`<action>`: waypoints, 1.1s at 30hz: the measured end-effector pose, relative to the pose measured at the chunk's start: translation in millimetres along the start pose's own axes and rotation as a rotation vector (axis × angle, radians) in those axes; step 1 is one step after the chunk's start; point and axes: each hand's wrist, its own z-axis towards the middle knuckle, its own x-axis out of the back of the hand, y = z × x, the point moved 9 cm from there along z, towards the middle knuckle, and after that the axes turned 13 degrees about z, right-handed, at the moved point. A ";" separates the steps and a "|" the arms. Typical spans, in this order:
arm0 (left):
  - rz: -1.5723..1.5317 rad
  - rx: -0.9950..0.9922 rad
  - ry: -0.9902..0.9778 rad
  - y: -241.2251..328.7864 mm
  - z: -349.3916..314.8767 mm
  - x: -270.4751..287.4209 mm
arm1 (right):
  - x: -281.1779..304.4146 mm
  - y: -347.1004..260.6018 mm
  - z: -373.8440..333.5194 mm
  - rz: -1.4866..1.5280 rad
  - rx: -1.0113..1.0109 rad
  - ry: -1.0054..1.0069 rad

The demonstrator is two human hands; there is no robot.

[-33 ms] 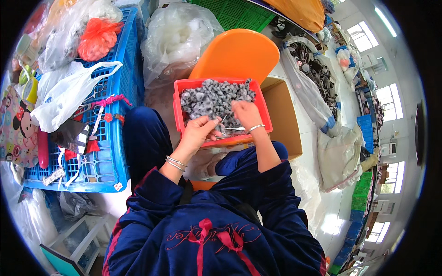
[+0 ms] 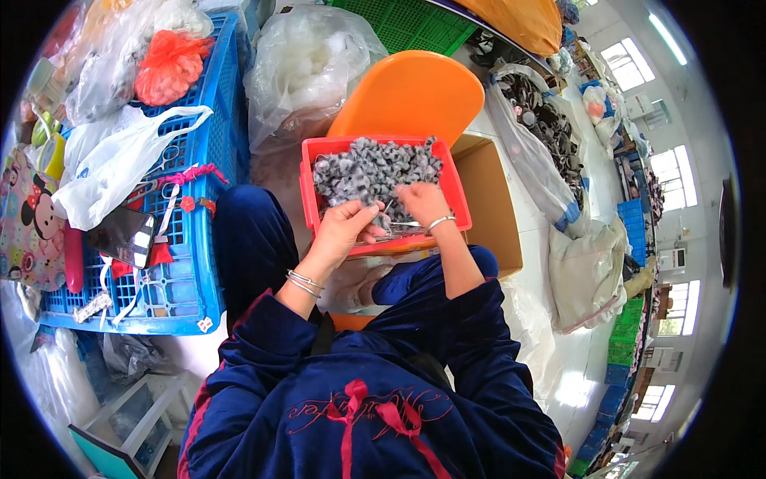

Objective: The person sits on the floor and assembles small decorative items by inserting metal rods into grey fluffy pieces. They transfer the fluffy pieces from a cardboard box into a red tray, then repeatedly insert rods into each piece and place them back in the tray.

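A red plastic tray (image 2: 306,188) in front of me holds a heap of small grey, mottled fluffy pieces (image 2: 367,168). Over its near left side, my left hand (image 2: 345,227) is closed in a pinch. What sits between its fingertips is too small to make out. My right hand (image 2: 424,203) hangs over the right part of the heap, fingers bent down and drawn together, their tips partly hidden. Thin metal tools (image 2: 405,225) lie along the tray's near edge, just below both hands; their kind is unclear.
An orange chair back (image 2: 415,92) rises behind the tray, with an open cardboard box (image 2: 493,203) at its right. Left stands a blue plastic crate (image 2: 187,295) bearing a phone (image 2: 124,233), scissors and bags. A clear bag of white stuffing (image 2: 311,64) lies beyond; a beige sack (image 2: 586,275) is right.
My right hand has shifted slightly left and toward me over the heap. My left hand has stayed almost in place.
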 end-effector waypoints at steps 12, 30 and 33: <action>-0.268 -0.052 -0.124 10.2 -6.7 -1.1 | -25.7 53.6 11.0 -0.152 -0.029 0.222; -0.069 -0.098 -0.051 23.2 -15.1 4.4 | -4.0 -101.6 -76.3 0.164 0.315 -0.128; -0.134 -0.138 -0.039 28.9 -16.8 3.2 | 0.4 -102.0 -77.9 0.027 0.277 -0.123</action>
